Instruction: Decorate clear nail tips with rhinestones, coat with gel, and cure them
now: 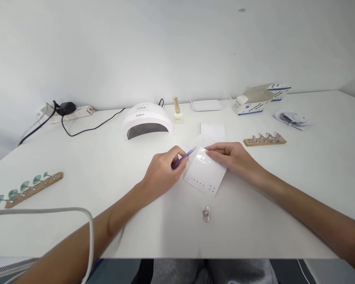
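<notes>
On a white table (254, 221), a wooden strip (35, 191) bearing green rounded pieces is lying well to the left of the left fingers. A white dome-shaped lamp (147, 118) is standing beyond the left fingers, with a bottle with a gold cap (178, 111) just to its right. The left hand (165, 169) is gripping purple tweezers (183, 158), its fingers closed around them and the tips pointing at the top edge of a white sheet. That white sheet (205, 171), carrying rows of small dark dots, is lying between the two hands, tilted. A small clear piece (206, 213) is resting nearer the viewer than both sets of fingers. The right hand (232, 156) is pinching the sheet's upper edge, thumb and fingers narrow. Beyond and to the right of the right fingers, an open alcohol pads box (251, 103) is sitting behind a second wooden strip (264, 141) holding clear pieces.
</notes>
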The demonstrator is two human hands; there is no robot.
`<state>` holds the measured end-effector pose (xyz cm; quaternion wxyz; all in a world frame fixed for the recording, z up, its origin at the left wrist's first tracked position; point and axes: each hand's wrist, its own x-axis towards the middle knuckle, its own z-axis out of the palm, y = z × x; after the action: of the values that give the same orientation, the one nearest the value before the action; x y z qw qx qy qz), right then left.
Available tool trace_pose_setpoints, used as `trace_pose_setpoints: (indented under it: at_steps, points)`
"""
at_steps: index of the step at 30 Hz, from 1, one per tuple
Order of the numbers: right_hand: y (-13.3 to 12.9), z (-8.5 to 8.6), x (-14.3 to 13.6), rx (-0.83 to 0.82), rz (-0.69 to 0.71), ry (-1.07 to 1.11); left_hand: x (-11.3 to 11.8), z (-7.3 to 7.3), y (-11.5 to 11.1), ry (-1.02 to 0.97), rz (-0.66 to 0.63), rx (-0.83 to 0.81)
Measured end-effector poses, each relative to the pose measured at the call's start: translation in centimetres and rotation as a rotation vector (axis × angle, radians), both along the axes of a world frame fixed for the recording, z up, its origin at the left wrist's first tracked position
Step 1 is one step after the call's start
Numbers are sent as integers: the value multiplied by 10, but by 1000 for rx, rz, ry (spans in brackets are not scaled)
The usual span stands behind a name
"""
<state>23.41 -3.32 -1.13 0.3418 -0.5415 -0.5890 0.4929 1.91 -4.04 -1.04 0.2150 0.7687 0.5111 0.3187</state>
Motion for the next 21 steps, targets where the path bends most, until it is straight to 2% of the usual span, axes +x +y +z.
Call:
trace_pose_setpoints:
  at_steps: [3,6,12,15,21]
  points:
    - [7,4,9,2,51,-30,-2,-2,1,13,12,96]
    - [12,17,23,-2,129,-54,-3,-2,3,2,10,171]
    - [14,45,46,-48,145,-35,-3,2,4,-11,21,132]
    - [14,49,52,-33,142,-66,-2,2,4,-21,22,151]
    - [15,55,60,-9,250,-118,-6,2,8,-61,67,147]
